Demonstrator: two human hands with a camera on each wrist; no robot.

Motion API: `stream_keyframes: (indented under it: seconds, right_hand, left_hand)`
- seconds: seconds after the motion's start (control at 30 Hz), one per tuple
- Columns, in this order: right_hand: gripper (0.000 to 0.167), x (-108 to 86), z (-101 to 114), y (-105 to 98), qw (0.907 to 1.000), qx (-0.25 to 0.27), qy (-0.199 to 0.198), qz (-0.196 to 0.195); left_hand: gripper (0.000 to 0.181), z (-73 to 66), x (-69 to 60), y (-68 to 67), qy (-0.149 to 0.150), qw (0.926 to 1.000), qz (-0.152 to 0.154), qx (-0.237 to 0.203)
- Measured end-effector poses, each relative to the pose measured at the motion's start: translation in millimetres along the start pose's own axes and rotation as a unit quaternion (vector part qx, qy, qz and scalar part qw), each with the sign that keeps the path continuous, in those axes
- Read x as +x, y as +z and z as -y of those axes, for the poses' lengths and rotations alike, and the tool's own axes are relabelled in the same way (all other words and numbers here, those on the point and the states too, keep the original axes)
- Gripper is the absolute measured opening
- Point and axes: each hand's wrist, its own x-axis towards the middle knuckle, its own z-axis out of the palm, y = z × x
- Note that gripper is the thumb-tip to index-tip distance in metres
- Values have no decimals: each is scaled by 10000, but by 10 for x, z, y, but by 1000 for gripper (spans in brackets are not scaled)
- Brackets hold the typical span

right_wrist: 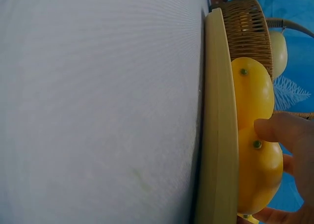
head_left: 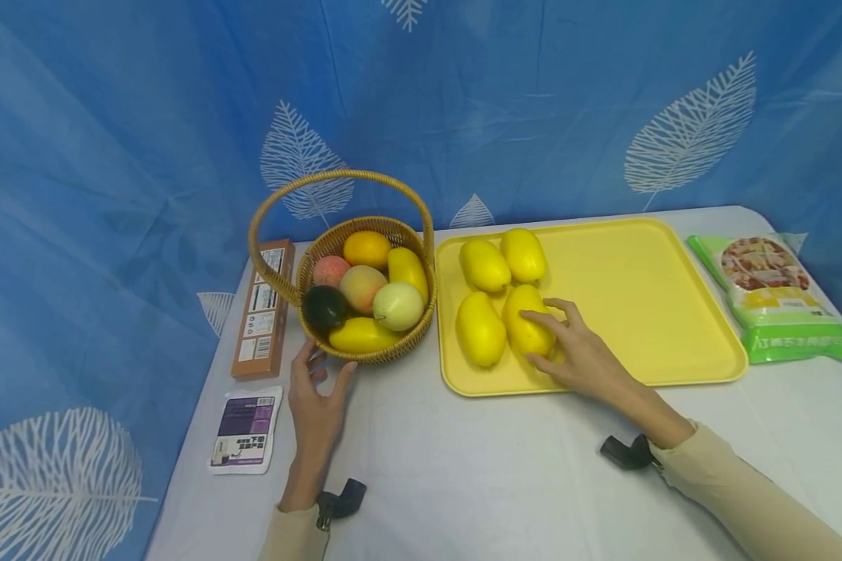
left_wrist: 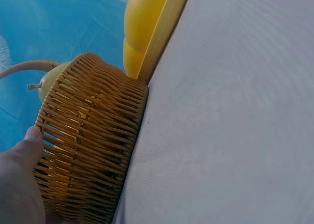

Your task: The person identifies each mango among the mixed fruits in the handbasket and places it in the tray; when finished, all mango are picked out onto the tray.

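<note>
Beige sleeves (head_left: pixel 758 495), wrist-length; small black angular wrist-worn devices (head_left: pixel 626 452), one per side.

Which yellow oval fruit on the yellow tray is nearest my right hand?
The front-right yellow oval fruit on the yellow rectangular tray: your right hand curves around it; the front-left, back-left and back-right ones lie farther away.

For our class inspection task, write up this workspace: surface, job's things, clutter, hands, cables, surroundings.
Surface: white tablecloth.
Job's things: four yellow fruits on a yellow tray; basket left of it, filled with mixed fruit.
Clutter: brown box and small packet at left; green bag right of the tray.
Hands: left hand touches the basket; right hand holds the near-right yellow fruit.
Cables: nothing seen.
Surroundings: blue curtain with white leaf prints.
</note>
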Motion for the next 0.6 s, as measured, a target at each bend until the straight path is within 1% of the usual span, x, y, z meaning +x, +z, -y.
stream_keyframes:
  seconds: [0.17, 0.6]
  right_hand:
    - [65, -8, -7, -2, 10000, -22, 1, 16]
    - [66, -20, -25, 1, 9998, 109, -147, -80]
  left_hand:
    - [73, -3, 0, 0, -33, 10000, 21, -10]
    - [73, 3, 0, -1, -18, 10000, 13, -93]
